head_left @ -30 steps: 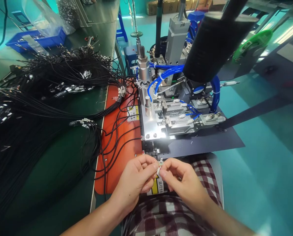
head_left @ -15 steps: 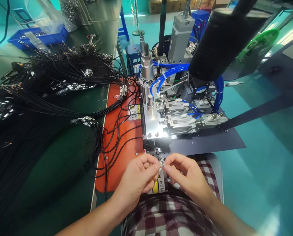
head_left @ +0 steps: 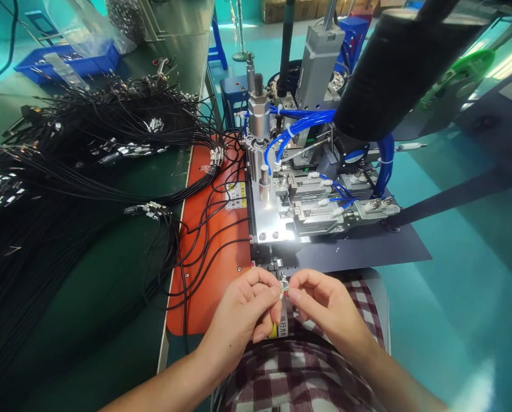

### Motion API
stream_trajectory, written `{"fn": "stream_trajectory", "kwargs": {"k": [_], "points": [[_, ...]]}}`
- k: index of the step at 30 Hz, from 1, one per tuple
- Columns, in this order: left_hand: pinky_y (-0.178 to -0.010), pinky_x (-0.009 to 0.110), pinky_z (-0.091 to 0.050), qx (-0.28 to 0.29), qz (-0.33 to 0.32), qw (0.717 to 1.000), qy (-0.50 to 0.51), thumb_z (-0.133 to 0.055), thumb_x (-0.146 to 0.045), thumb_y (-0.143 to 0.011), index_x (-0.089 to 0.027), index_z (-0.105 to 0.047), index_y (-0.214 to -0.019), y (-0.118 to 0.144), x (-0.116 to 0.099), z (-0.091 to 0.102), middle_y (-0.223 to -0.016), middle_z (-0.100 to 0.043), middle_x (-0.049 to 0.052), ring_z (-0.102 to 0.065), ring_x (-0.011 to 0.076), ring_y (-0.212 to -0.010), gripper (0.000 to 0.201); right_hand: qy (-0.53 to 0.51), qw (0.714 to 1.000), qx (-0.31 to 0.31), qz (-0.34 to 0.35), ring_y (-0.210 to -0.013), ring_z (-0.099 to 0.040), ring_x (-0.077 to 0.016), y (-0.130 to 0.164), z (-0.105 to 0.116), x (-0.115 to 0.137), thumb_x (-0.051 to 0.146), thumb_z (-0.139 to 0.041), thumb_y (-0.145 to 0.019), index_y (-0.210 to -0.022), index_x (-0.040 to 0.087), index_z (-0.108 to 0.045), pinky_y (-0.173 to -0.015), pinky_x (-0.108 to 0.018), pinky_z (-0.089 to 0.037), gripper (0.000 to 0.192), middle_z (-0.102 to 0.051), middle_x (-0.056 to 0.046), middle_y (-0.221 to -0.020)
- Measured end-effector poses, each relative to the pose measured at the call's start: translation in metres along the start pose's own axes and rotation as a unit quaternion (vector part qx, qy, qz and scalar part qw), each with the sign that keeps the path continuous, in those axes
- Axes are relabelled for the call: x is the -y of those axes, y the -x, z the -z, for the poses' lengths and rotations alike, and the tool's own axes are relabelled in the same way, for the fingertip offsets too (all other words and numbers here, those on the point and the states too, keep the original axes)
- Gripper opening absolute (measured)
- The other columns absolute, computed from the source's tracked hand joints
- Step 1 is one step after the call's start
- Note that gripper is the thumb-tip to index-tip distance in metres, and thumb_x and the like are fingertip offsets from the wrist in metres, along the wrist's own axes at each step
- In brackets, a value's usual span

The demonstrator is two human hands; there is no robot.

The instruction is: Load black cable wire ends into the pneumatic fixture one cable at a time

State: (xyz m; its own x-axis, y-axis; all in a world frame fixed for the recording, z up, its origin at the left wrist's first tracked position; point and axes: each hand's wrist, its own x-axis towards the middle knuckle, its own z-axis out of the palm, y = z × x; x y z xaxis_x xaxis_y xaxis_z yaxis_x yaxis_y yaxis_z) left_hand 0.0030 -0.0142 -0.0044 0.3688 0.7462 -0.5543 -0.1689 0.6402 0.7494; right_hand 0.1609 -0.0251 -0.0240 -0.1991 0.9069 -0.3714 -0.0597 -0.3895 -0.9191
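My left hand (head_left: pixel 249 306) and my right hand (head_left: pixel 325 300) meet just in front of the machine's near edge, each with thumb and forefinger pinched. Between the fingertips are thin wires (head_left: pixel 284 290), pale with a bit of red and green, held from both sides. The far ends of these wires are hidden by my fingers. Behind my hands stands the metal machine (head_left: pixel 273 220), with its plate and small cylinders. Black cables (head_left: pixel 204 229) run across the orange cover (head_left: pixel 213 312) into the machine's left side.
Large bundles of black cables (head_left: pixel 122 123) with shiny metal ends cover the dark table on the left. A blue tray (head_left: pixel 93 63) sits at its far end. A thick black tube (head_left: pixel 371 74) slants above the machine, and blue air hoses (head_left: pixel 307 117) loop below it.
Both hands keep their pinch on the wires; slightly more of the wires shows between the fingertips. The right hand has shifted very slightly to the right.
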Motion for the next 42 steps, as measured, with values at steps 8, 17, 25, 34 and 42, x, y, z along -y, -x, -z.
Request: {"fn": "stream_trajectory", "kwargs": {"k": [8,17,25,34,42], "points": [[-0.037,0.014,-0.018,-0.002,0.001,1.000,-0.016,-0.057,-0.027,-0.086,-0.015,-0.050,-0.081,0.001,-0.004,-0.003,-0.052,-0.054,-0.005,-0.030,-0.0006,-0.033,0.014,-0.001,1.000,-0.003,0.015,-0.051,-0.041,-0.0088,0.000,0.002,0.002,0.034,-0.064,-0.079,-0.075,0.017,-0.058,-0.051,-0.023,-0.035,0.019,-0.047,0.006,-0.059],[-0.037,0.014,-0.017,0.012,0.002,1.000,0.016,-0.056,-0.027,-0.085,-0.016,-0.050,-0.083,0.003,-0.002,-0.001,-0.052,-0.053,-0.006,-0.030,-0.0003,-0.033,0.013,-0.046,0.999,0.009,-0.013,-0.049,-0.038,-0.0077,0.000,-0.001,0.003,0.042,-0.065,-0.079,-0.072,0.017,-0.056,-0.049,-0.021,-0.031,0.027,-0.044,0.007,-0.054],[-0.035,0.014,-0.016,0.017,0.009,1.000,0.008,-0.056,-0.027,-0.085,-0.015,-0.053,-0.081,0.003,-0.003,-0.001,-0.049,-0.053,-0.005,-0.030,0.0005,-0.032,0.013,-0.036,0.999,0.006,0.003,-0.051,-0.038,-0.0086,0.002,-0.003,0.002,0.043,-0.064,-0.081,-0.072,0.018,-0.055,-0.049,-0.022,-0.032,0.028,-0.044,0.006,-0.058],[-0.038,0.015,-0.018,0.014,-0.002,1.000,0.016,-0.056,-0.028,-0.087,-0.015,-0.053,-0.084,0.003,0.001,0.000,-0.052,-0.055,-0.005,-0.031,0.0002,-0.033,0.014,-0.040,0.999,-0.009,0.012,-0.050,-0.037,-0.0083,0.004,-0.008,-0.001,0.046,-0.061,-0.083,-0.071,0.019,-0.052,-0.048,-0.021,-0.033,0.031,-0.043,0.006,-0.059],[-0.039,0.017,-0.016,0.025,0.017,0.999,0.018,-0.058,-0.024,-0.085,-0.015,-0.052,-0.085,0.003,-0.003,-0.002,-0.057,-0.055,-0.005,-0.032,0.0003,-0.034,0.011,-0.011,1.000,-0.004,0.010,-0.053,-0.036,-0.0093,0.008,-0.005,-0.007,0.042,-0.057,-0.087,-0.074,0.019,-0.051,-0.049,-0.022,-0.031,0.027,-0.043,0.006,-0.061]]}}
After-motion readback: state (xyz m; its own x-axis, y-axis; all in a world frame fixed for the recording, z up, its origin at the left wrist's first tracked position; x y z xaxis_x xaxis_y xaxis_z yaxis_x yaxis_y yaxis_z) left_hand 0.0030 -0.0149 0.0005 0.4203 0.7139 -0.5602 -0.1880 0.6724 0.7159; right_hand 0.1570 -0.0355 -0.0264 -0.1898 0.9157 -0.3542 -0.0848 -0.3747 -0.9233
